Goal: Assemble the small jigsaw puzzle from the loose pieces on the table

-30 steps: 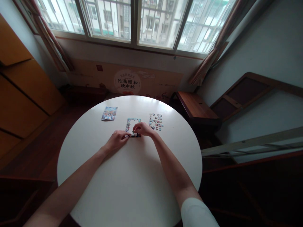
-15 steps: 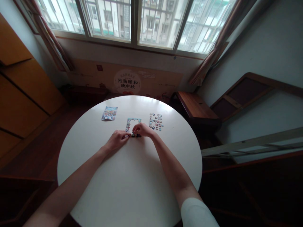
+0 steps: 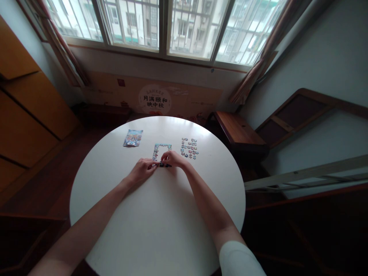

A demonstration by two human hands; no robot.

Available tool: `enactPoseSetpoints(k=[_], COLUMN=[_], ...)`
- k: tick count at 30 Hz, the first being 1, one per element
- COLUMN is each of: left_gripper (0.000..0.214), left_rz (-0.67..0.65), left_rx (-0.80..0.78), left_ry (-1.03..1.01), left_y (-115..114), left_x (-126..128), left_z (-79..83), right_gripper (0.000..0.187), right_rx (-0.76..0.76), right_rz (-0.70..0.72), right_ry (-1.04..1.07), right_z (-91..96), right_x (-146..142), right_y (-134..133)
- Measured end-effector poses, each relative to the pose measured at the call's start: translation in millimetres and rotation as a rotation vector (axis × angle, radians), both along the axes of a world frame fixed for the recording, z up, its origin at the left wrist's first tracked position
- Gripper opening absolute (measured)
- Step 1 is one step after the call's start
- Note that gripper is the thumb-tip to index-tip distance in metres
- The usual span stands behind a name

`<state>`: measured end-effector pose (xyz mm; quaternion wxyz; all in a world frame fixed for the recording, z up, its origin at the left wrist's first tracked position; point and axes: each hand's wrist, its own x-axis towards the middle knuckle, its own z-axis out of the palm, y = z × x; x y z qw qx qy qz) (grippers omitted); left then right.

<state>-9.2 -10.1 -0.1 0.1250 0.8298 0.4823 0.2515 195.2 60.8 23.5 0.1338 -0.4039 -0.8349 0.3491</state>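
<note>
A small jigsaw frame (image 3: 161, 150), only its border joined, lies on the round white table (image 3: 161, 222). My left hand (image 3: 143, 170) rests at the frame's near left corner, fingers curled and pressing on its edge. My right hand (image 3: 173, 158) is over the frame's near edge, fingertips pinched together on a puzzle piece too small to make out clearly. Loose puzzle pieces (image 3: 189, 148) are spread just right of the frame. A colourful picture card (image 3: 133, 137) lies to the far left of it.
Beyond the table stand a wide barred window (image 3: 169, 27), a printed cardboard panel (image 3: 155, 100) against the wall and a wooden bench (image 3: 238, 132) at the right. Wooden cabinets (image 3: 25, 111) line the left. A wooden frame (image 3: 304, 111) leans on the right wall.
Both hands stay at the frame's near edge. My right hand's fingertips have shifted slightly down onto that edge. Nothing else has moved.
</note>
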Motion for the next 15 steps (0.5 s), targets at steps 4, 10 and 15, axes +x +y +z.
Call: enactPoseSetpoints(k=[4,10,15], left_gripper=[0.024,0.024,0.024], left_rz=[-0.01,-0.01,-0.018], left_rx=[0.008,0.012,-0.01], left_ry=[-0.001,-0.002,0.0], left_y=[0.2,0.0,-0.1], left_x=[-0.2,0.4,0.5], left_z=[-0.3,0.6,0.8], right_gripper=[0.013,0.013,0.013], right_rx=[-0.013,0.006,0.012], right_rz=[-0.016,-0.018,-0.026], right_ry=[-0.005,-0.029,-0.052], right_z=[0.6,3.6,6.2], right_x=[0.0,-0.6,-1.9], right_y=[-1.2,-2.5,-4.3])
